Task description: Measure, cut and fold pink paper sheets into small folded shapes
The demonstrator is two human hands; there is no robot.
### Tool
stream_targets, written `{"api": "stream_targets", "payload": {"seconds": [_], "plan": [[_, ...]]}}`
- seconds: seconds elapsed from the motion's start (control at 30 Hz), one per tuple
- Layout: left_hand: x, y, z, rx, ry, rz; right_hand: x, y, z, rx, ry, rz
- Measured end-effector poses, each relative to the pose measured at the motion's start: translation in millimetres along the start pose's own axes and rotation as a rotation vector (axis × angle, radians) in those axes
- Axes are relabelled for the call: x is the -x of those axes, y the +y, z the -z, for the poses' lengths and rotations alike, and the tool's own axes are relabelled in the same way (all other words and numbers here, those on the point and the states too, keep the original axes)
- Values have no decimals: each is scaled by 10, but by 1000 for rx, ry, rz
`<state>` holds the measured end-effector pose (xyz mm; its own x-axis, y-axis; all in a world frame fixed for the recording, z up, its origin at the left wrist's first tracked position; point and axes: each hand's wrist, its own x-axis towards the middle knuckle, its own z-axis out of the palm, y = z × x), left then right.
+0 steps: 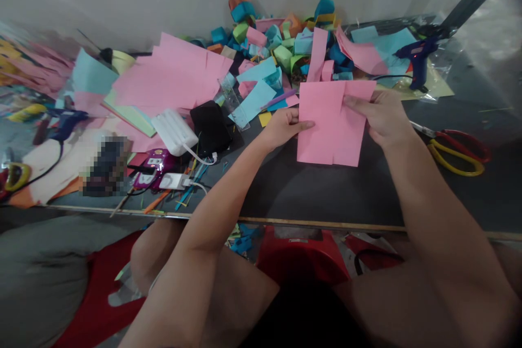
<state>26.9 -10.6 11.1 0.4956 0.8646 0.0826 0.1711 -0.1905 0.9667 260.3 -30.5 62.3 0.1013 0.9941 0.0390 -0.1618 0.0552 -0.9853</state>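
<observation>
– Looking like what?

– Showing plain pink on the paper point(320, 144), forming a near rectangle, stepping slightly along the bottom and splitting down the front in one slanting line. Being unable to tell a fold from two sheets overlapping.

– Resting where?

– Being held up over the bench point(322, 201), between its front edge and the colored boxes point(283, 57) heaped toward its back edge.

– Gripping how?

– Pinching the left edge with the left hand point(287, 126), about halfway down, with thumb in front. Pinching the upper right part with the right hand point(385, 117), pressing the thumb against the face below the top edge.

– Filling the gap, then?

– Spanning it from hand to hand, and reaching below both thumbs toward the bench's front edge.
</observation>
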Motion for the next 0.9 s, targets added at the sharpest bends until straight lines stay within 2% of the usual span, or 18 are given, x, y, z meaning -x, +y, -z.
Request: {"api": "stream_targets", "payload": {"seconds": [0.13, 0.33, 0.5, 0.6, 0.73, 0.8, 0.9], "plan": [[6, 42, -7, 69, 3, 41, 0, 15, 9, 3, 24, 43], [43, 140, -21, 93, -112, 183, -34, 7, 38, -3, 87, 77], [24, 99, 8, 42, -32, 178, -48, 17, 63, -6, 41, 0], [-1, 37, 44, -4, 86, 63, -35, 32, 81, 81, -79, -43], [-7, -81, 173, -280, 284, -194, -28, 26, 147, 245, -231, 182], [-2, -161, 258, -464, 269, -332, -62, 42, 225, 432, -368, 286], [1, -258, 341, -686, 89, -471, -167, 135, 382, 776, -578, 310]]}}
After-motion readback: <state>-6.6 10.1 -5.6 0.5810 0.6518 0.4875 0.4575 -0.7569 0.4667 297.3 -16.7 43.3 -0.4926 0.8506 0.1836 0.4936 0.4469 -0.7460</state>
